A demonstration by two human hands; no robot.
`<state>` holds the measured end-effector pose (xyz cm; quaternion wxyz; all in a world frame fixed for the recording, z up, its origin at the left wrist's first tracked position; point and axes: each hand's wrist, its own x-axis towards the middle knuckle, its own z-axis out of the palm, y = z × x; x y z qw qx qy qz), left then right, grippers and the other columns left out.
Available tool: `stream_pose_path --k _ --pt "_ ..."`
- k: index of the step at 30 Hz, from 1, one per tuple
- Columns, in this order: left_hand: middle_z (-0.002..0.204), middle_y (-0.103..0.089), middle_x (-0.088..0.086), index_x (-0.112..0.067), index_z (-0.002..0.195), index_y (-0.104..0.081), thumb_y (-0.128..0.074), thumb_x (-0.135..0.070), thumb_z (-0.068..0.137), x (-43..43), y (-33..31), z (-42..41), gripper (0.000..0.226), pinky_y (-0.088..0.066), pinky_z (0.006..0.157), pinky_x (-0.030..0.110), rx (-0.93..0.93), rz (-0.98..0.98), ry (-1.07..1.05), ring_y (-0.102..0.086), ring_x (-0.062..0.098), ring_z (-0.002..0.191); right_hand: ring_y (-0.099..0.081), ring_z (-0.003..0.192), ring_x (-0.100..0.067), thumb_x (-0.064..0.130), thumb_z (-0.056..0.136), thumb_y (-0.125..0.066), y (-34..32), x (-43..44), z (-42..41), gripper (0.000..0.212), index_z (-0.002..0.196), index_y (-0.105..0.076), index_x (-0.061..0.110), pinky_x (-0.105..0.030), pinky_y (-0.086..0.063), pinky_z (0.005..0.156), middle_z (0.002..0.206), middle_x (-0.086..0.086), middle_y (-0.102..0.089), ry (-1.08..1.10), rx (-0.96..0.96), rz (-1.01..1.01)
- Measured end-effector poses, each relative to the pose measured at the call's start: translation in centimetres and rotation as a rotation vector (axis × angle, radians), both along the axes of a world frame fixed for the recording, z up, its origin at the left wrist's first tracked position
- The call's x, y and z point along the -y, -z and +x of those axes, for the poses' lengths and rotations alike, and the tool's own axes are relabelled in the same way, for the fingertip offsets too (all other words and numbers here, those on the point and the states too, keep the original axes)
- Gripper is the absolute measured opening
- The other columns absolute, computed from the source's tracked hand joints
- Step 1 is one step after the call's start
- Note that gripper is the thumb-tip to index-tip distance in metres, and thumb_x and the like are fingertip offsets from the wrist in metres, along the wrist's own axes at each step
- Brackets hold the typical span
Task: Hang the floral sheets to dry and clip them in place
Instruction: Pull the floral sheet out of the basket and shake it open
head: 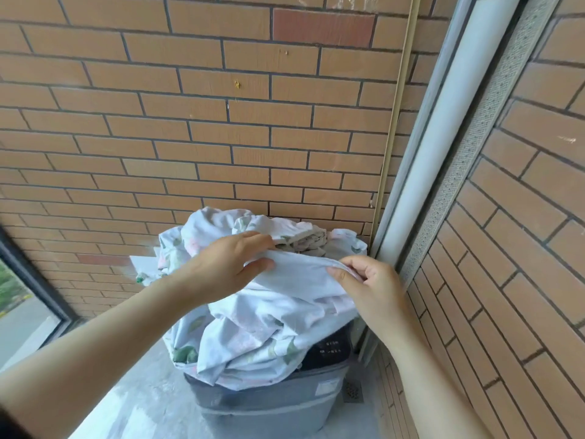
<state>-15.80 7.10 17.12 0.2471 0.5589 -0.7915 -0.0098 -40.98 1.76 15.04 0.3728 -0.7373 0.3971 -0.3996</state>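
Floral sheets (262, 321), pale with faded pink and green print, sit heaped on top of a grey tub (269, 403) in the corner, spilling down its front and hiding most of its top. From the head view I cannot tell whether it is a washing machine or a bin; a dark panel (332, 350) with small white marks peeks out under the cloth, too blurred to read.

The left hand (228, 267) grips a raised fold of the top sheet, thumb beneath and fingers over it, their tips buried in the fabric. The right hand (370, 286) pinches the same fold just beside it, fingers curled, the cloth stretched between the two hands.

Behind the heap a twisted, paler bundle (308, 240) shows only in part. A brick wall (221, 122) rises behind, and a white pipe (443, 137) runs up the corner. At the left edge a window (22, 299) is cut off. Low beside the tub, a floor drain (353, 391) is barely visible.
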Motion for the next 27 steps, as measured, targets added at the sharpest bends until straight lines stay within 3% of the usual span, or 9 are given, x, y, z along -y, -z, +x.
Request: stream_pose_path --k 3,6,10,12,14,17,21,23,27 --pt "0.096 -0.054 -0.006 -0.016 0.105 -0.058 -0.056 -0.026 0.093 -0.6 -1.6 -0.2 0.016 -0.049 0.068 0.032 -0.109 -0.014 -0.121 -0.059 0.012 0.073 -0.043 0.057 -0.008 0.018 0.092 -0.061 -2.1 0.0 1.1 0.022 0.070 -0.061 0.018 -0.020 -0.034 0.056 0.058 0.004 -0.049 -0.077 0.019 -0.010" --pt "0.107 -0.052 -0.008 -0.018 0.110 -0.061 -0.065 -0.020 0.089 -2.0 -2.1 0.1 0.021 -0.055 0.077 0.022 -0.200 -0.044 -0.195 -0.064 0.006 0.084 -0.046 0.062 -0.011 0.024 0.092 -0.053 -4.0 -0.2 2.7 0.024 0.076 -0.057 0.005 -0.023 -0.035 0.059 0.065 -0.006 -0.050 -0.149 0.021 -0.006" --pt "0.096 -0.062 -0.008 -0.017 0.104 -0.065 -0.072 -0.030 0.082 -5.3 -0.7 0.6 0.026 -0.056 0.076 0.028 -0.276 -0.002 -0.258 -0.063 0.003 0.082 -0.040 0.071 -0.021 0.038 0.083 -0.051 -5.5 -0.6 5.3 0.044 0.083 -0.044 -0.006 -0.038 -0.035 0.068 0.075 -0.006 -0.042 -0.174 0.163 0.203" --pt "0.095 -0.063 -0.013 -0.020 0.105 -0.064 -0.074 -0.049 0.074 -6.9 0.3 0.2 0.043 -0.054 0.081 0.027 -0.326 0.084 -0.239 -0.062 0.001 0.086 -0.044 0.076 -0.024 0.034 0.083 -0.052 -6.4 -0.9 6.9 0.042 0.086 -0.045 -0.007 -0.043 -0.039 0.070 0.080 -0.008 -0.045 -0.218 0.241 0.307" --pt "0.111 -0.058 -0.018 -0.023 0.122 -0.055 -0.074 -0.061 0.065 -7.7 0.9 -0.5 0.071 -0.050 0.089 0.022 -0.420 0.111 -0.262 -0.058 -0.002 0.100 -0.053 0.076 -0.025 0.025 0.093 -0.049 -7.5 -1.3 8.6 0.030 0.087 -0.051 -0.004 -0.039 -0.047 0.073 0.081 -0.011 -0.052 -0.262 0.319 0.363" --pt "0.131 -0.039 -0.015 -0.022 0.137 -0.036 -0.079 -0.056 0.063 -7.5 1.4 -1.5 0.093 -0.038 0.095 0.021 -0.508 -0.022 -0.389 -0.043 0.004 0.119 -0.047 0.082 -0.027 0.021 0.094 -0.048 -9.0 -1.9 11.1 0.023 0.093 -0.052 -0.001 -0.037 -0.045 0.077 0.090 -0.013 -0.050 -0.302 0.397 0.403" --pt "0.094 -0.048 -0.007 -0.017 0.099 -0.053 -0.084 -0.034 0.068 -6.4 0.9 -1.0 0.047 -0.045 0.077 0.025 -0.473 -0.390 -0.533 -0.048 0.011 0.085 -0.050 0.094 -0.027 0.015 0.099 -0.042 -10.3 -2.1 12.6 0.029 0.111 -0.048 -0.011 -0.054 -0.044 0.102 0.094 -0.027 -0.054 -0.276 0.358 0.372" --pt "0.088 -0.053 -0.009 -0.017 0.094 -0.059 -0.080 -0.032 0.074 -6.1 0.8 -0.5 0.033 -0.049 0.072 0.026 -0.495 -0.319 -0.433 -0.053 0.008 0.079 -0.057 0.098 -0.029 0.012 0.102 -0.040 -10.4 -1.8 12.6 0.026 0.113 -0.049 -0.010 -0.051 -0.046 0.101 0.099 -0.023 -0.057 -0.256 0.357 0.378" --pt "0.095 -0.063 -0.014 -0.025 0.107 -0.063 -0.070 -0.034 0.084 -5.1 1.5 -0.5 0.027 -0.049 0.080 0.020 -0.602 -0.112 -0.322 -0.059 0.001 0.088 -0.061 0.101 -0.028 0.011 0.103 -0.039 -10.7 -2.1 12.5 0.020 0.106 -0.056 0.001 -0.043 -0.051 0.094 0.100 -0.017 -0.060 -0.275 0.381 0.374"
